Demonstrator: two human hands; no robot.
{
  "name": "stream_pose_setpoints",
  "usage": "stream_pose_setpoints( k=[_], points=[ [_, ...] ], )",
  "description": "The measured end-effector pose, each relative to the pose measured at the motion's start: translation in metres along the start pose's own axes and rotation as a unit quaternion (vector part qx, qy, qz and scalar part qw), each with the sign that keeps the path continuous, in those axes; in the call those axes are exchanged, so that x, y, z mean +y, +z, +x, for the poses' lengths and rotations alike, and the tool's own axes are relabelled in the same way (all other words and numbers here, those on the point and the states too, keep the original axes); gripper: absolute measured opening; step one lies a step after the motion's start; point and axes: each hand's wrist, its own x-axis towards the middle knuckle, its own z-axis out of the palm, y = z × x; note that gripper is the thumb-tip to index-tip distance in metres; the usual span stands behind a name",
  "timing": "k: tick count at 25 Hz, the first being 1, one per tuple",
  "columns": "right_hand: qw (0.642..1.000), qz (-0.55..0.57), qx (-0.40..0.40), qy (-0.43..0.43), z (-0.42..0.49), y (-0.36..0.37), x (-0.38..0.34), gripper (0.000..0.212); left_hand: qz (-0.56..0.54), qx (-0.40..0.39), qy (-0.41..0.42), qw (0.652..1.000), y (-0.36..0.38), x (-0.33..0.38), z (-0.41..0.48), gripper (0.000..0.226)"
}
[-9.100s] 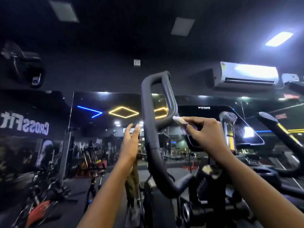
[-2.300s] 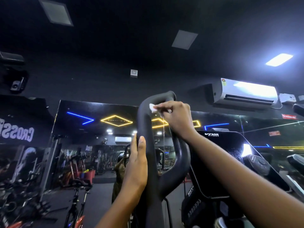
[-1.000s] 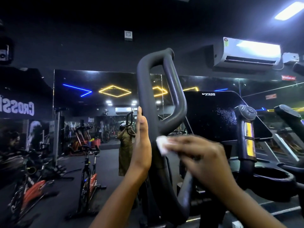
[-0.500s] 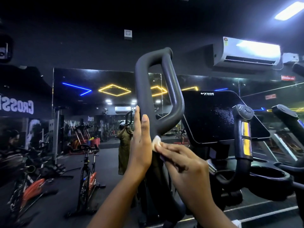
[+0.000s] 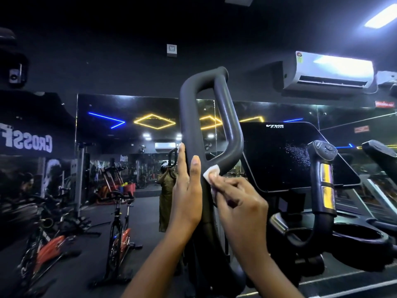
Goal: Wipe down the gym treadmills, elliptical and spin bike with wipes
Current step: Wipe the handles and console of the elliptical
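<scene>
Right hand (image 5: 238,203) hides wipe (image 5: 211,171) — mostly.

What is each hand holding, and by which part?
The right hand pinches a white wipe by its lower edge, pressing it on the black loop handle. The left hand rests straight-fingered against it.

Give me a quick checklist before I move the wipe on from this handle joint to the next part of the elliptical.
1. Grip on the wipe: ok, the right hand pinches it against the handle where the loop's two tubes join.
2. Steadying: ok, the left hand lies flat-fingered along the left tube.
3. Top of the loop wiped: cannot tell.
4. State of the console screen: not ok, pale speckles show on its right part.
5. Wipe fit for more use: cannot tell, too little of it shows.
</scene>
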Motion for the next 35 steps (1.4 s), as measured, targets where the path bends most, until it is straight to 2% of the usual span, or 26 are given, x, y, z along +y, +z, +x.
stream_pose_setpoints(
  k=[3, 7, 11, 14, 16, 18, 20, 24, 27, 30, 32, 35],
  points=[
    [0.999, 0.026, -0.031, -0.007, -0.003, -0.003, -0.003, 0.032, 0.042, -0.026, -0.018, 0.999, -0.007, 0.001, -0.003, 0.073],
    [0.994, 0.056, -0.096, 0.003, 0.008, -0.027, 0.001, 0.028, 0.161, -0.048, -0.013, 0.986, -0.016, 0.004, -0.025, 0.076],
    [0.991, 0.037, -0.122, 0.027, 0.024, -0.063, 0.001, 0.031, 0.201, -0.018, 0.121, 0.972, -0.011, 0.019, -0.044, 0.062],
    [0.989, 0.029, -0.131, 0.067, 0.033, -0.100, 0.012, 0.028, 0.209, -0.045, 0.180, 0.960, 0.019, 0.023, -0.058, 0.064],
    [0.988, 0.011, -0.120, 0.101, 0.035, -0.124, 0.025, 0.027, 0.156, -0.092, 0.192, 0.964, 0.052, 0.021, -0.069, 0.064],
    [0.985, -0.015, -0.094, 0.144, 0.036, -0.148, 0.041, 0.027, 0.094, -0.137, 0.166, 0.972, 0.086, 0.010, -0.070, 0.060],
    [0.981, -0.044, -0.056, 0.180, 0.038, -0.172, 0.059, 0.030, 0.038, -0.168, 0.093, 0.981, 0.118, -0.007, -0.059, 0.054],
    [0.976, -0.084, -0.016, 0.203, 0.046, -0.209, 0.090, 0.030, -0.080, -0.183, -0.027, 0.979, 0.176, -0.035, -0.028, 0.053],
    [0.974, -0.155, -0.016, 0.163, 0.067, -0.210, 0.116, 0.034, -0.134, -0.207, -0.078, 0.966, 0.215, -0.039, -0.013, 0.055],
    [0.967, -0.241, -0.044, 0.068, 0.097, -0.184, 0.153, 0.031, -0.195, -0.204, -0.115, 0.952, 0.242, -0.044, -0.013, 0.057],
    [0.964, -0.259, -0.066, -0.004, 0.109, -0.162, 0.172, 0.031, -0.249, -0.200, -0.127, 0.939, 0.248, -0.052, -0.013, 0.058],
    [0.930, -0.340, -0.089, -0.108, 0.104, -0.150, 0.184, 0.035, -0.281, -0.212, -0.145, 0.925, 0.251, -0.057, -0.012, 0.066]
  ],
)
